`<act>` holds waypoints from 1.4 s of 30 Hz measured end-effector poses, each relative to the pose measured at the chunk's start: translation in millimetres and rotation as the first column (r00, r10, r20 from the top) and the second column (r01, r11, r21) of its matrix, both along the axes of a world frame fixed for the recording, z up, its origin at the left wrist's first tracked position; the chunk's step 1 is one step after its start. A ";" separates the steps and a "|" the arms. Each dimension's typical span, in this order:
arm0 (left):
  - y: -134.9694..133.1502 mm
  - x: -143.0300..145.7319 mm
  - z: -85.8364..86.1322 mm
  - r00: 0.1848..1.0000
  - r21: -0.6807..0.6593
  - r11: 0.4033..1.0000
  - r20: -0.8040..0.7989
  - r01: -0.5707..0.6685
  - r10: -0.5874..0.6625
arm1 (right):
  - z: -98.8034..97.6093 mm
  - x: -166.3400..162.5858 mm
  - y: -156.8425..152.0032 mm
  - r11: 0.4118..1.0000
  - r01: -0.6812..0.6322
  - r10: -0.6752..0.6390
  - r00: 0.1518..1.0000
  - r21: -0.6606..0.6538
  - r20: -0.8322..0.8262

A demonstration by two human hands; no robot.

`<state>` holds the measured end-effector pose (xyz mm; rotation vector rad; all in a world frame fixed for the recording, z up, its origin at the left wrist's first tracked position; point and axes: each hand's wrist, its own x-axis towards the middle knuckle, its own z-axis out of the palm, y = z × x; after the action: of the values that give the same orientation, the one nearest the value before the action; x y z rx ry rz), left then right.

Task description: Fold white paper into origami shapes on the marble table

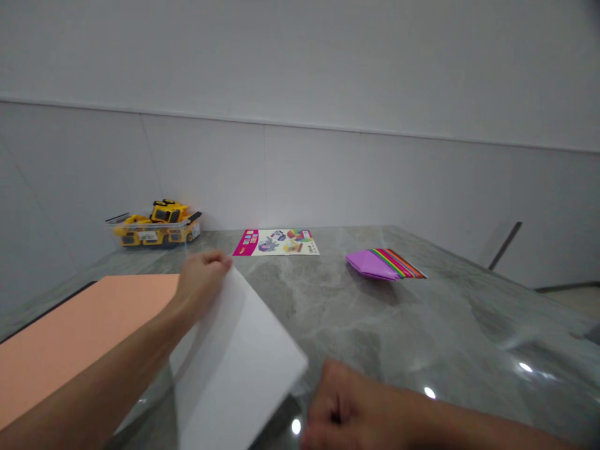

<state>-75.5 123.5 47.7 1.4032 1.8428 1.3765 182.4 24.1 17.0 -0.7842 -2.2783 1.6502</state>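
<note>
My left hand (204, 278) is closed on the upper corner of a white sheet of paper (239, 369), which is tilted up off the table toward me. Close to the paper's right corner, at the bottom of the head view, my right hand (344, 409) is curled shut and slightly blurred. Its fingertips are turned away, so whatever it may hold is hidden. Under and beside my left forearm lies a flat peach-coloured sheet or board (89, 337) with a dark edge.
On the grey marbled table (337, 319), a clear plastic box (154, 234) of yellow toy vehicles stands at the back left. A printed card (281, 242) lies at the back middle. A folded purple paper piece with rainbow stripes (382, 264) sits on the right. A white wall (319, 175) rises behind.
</note>
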 end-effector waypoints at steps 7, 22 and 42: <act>8.1 -43.5 31.4 1.000 -0.044 0.999 0.018 -0.012 0.013 | -27.1 7.6 19.6 0.911 0.355 -0.396 0.894 -0.209 -0.210; -3.1 4.9 16.8 0.802 -0.281 0.776 -0.032 0.565 -0.596 | -31.7 15.0 35.9 0.816 0.082 -0.489 0.626 -0.572 -0.607; -47.5 53.0 6.4 0.285 -0.532 0.247 -0.011 0.810 -0.958 | -39.5 26.1 51.5 0.905 0.425 -0.422 0.886 -0.028 -0.191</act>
<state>-22.5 76.0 54.1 1.9985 0.9121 0.0617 208.5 75.5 -22.4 -0.9878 -1.8208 1.4330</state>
